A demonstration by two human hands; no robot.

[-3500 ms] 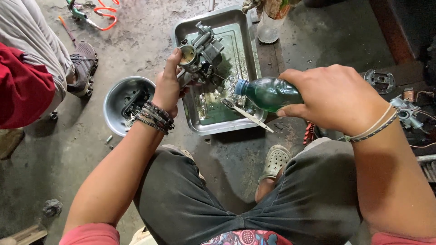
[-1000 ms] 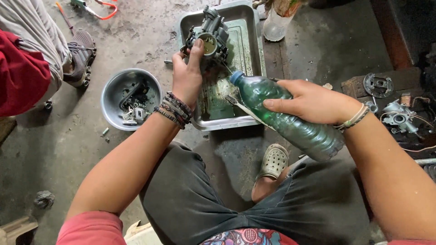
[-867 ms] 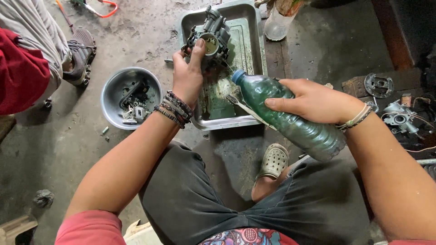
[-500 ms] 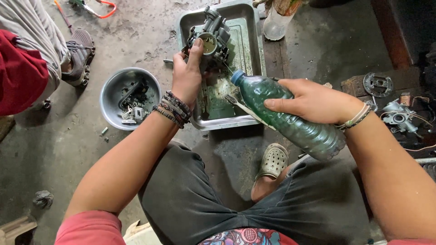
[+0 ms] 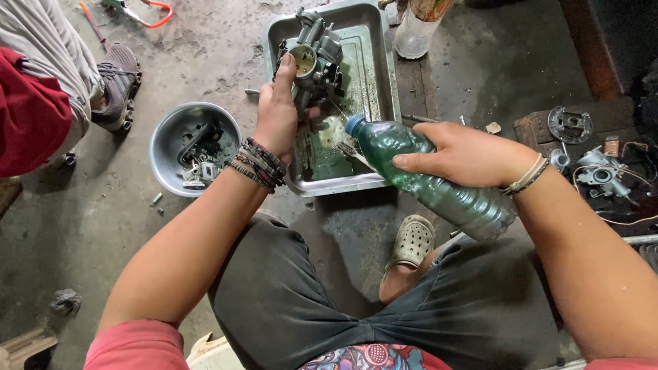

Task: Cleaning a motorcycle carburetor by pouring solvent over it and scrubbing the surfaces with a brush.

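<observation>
My left hand (image 5: 279, 113) grips a grey metal carburettor (image 5: 314, 56) and holds it over a rectangular steel tray (image 5: 388, 82). My right hand (image 5: 466, 154) is wrapped around a clear plastic bottle (image 5: 428, 179) of green liquid, tilted with its blue-capped neck pointing down-left at the tray. Greenish liquid and a small brush lie in the tray's bottom.
A round metal bowl (image 5: 168, 144) with several small parts sits left of the tray. A person in red sits at the far left, a shoe (image 5: 115, 83) beside them. Engine parts (image 5: 589, 154) lie at the right. A clear bottle (image 5: 415, 31) stands behind the tray.
Over the last second both hands have stayed almost still. Compared with 3.5 s ago, the carburettor has moved farther over the tray and the bottle is tilted neck-down.
</observation>
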